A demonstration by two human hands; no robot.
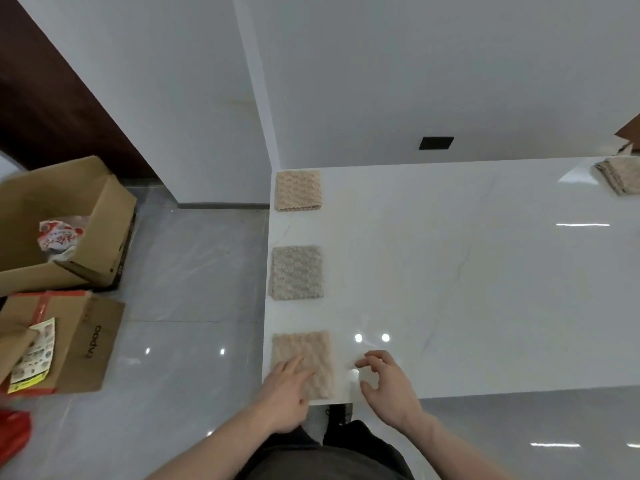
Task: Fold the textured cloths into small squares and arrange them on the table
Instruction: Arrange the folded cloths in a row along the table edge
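Three folded textured cloth squares lie in a column along the left edge of the white table (467,271): a beige one (298,190) at the far corner, a greyer one (296,273) in the middle, and a peach one (304,351) nearest me. My left hand (287,393) rests with fingers flat on the near peach square. Just right of that square my right hand (389,389) hovers over the bare tabletop with loosely curled fingers, holding nothing. Another folded cloth (614,176) lies at the table's far right.
On the grey tiled floor to the left stand an open cardboard box (65,223) with a bag inside and a taped box (69,341). A red bag (14,434) sits at the lower left. White walls meet behind the table, with a black socket (436,143).
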